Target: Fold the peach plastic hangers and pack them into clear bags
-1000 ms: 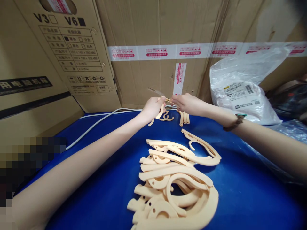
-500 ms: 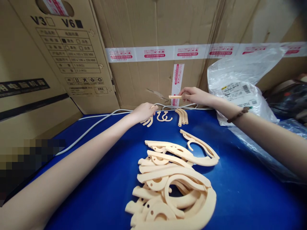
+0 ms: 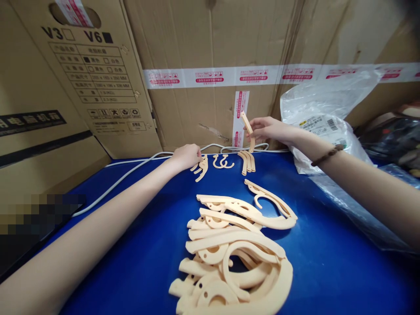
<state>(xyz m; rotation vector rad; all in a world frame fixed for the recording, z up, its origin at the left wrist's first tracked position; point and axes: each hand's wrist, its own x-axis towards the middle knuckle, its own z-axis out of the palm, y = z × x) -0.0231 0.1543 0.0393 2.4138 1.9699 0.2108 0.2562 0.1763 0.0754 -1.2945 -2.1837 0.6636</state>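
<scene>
My right hand [image 3: 267,130] is raised at the back of the blue table, pinching a beige hanger arm [image 3: 248,124] that stands tilted upright. Below it lie several curved hanger arms [image 3: 248,162] side by side. My left hand [image 3: 186,156] is low over another small group of hanger arms [image 3: 201,171], its fingertips pinched on the topmost one; they partly hide it. Between the two groups rest hanger hooks [image 3: 223,162]. Nearer me is an overlapping pile of folded beige hangers [image 3: 236,236], with one more folded hanger [image 3: 272,197] just behind it.
Cardboard boxes [image 3: 197,113] stand along the back and left of the blue table [image 3: 138,245]. A white cable [image 3: 127,168] runs along the back edge. A clear plastic bag [image 3: 321,127] with a label lies at right, beneath my right forearm. A dark bundle [image 3: 393,140] sits beyond it.
My right hand has turned its hanger arm from level to nearly upright. My left hand has moved slightly left and lowered onto the group of hanger arms.
</scene>
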